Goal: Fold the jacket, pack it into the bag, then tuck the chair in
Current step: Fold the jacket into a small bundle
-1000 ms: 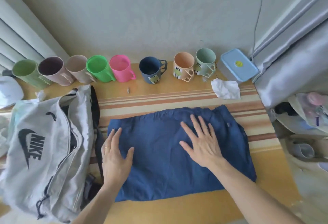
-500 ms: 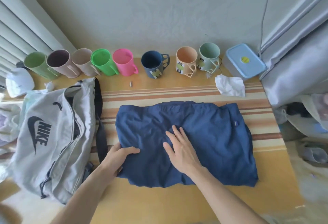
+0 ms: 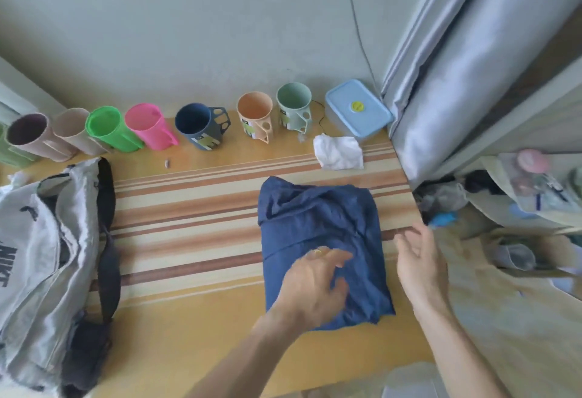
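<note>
While the dark blue fabric jacket [image 3: 321, 240] lies folded into a rumpled block on the striped bench [image 3: 189, 224], the left hand [image 3: 315, 284] rests open-fingered on it, the right hand [image 3: 422, 265] hovers open and empty beside it, and the grey zipped bag [image 3: 41, 240] well to the left awaits packing, no chair in view.

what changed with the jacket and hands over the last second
The jacket was folded over from its left side toward the right, now a narrower bundle. The left hand crossed over onto it; the right hand came off, open beside it. The bag and mugs stayed put.
</note>
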Demonstrator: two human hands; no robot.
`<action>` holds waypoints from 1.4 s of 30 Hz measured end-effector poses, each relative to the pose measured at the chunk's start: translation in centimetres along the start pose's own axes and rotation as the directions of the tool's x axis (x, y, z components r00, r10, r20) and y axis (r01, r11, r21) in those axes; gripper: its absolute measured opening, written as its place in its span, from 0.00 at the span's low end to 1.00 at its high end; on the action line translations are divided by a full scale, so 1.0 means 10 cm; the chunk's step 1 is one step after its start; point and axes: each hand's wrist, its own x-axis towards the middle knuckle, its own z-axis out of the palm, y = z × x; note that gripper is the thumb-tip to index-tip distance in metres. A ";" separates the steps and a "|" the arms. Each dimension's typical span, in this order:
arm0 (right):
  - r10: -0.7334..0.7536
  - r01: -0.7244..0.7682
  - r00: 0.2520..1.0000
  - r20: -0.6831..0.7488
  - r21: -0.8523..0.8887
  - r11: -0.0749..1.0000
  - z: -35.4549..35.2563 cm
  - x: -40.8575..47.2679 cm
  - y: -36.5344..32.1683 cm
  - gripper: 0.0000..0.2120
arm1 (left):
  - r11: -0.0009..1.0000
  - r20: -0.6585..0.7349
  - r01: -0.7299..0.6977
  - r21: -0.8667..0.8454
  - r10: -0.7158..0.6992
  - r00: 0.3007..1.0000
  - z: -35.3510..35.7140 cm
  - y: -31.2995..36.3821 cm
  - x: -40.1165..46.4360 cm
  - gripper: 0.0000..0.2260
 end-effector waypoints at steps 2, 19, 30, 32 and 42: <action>-0.284 0.282 0.959 0.013 -0.161 0.946 0.11 0.02 0.09 0.21 | 0.964 -0.319 -0.019 0.265 0.106 0.942 0.05 -0.26 0.06 0.22; -0.519 0.678 0.734 0.439 -0.526 0.514 0.98 0.10 0.57 0.35 | 0.621 0.058 -0.309 0.720 0.390 0.919 -0.28 -1.26 1.55 0.23; -0.695 0.839 0.543 0.471 -0.262 0.478 0.53 -0.31 0.71 0.36 | 0.736 -0.164 -0.312 0.601 0.496 0.853 -0.24 -1.02 0.44 0.19; -0.651 0.889 0.456 0.607 -0.278 0.363 0.45 -0.46 0.92 0.35 | 0.740 -0.109 -0.335 0.583 0.480 0.871 -0.13 -1.21 0.24 0.17; -0.556 0.879 0.476 0.681 -0.348 0.326 0.50 -0.21 0.75 0.19 | 0.912 0.173 -0.287 0.294 0.244 0.954 -0.11 -1.53 0.32 0.20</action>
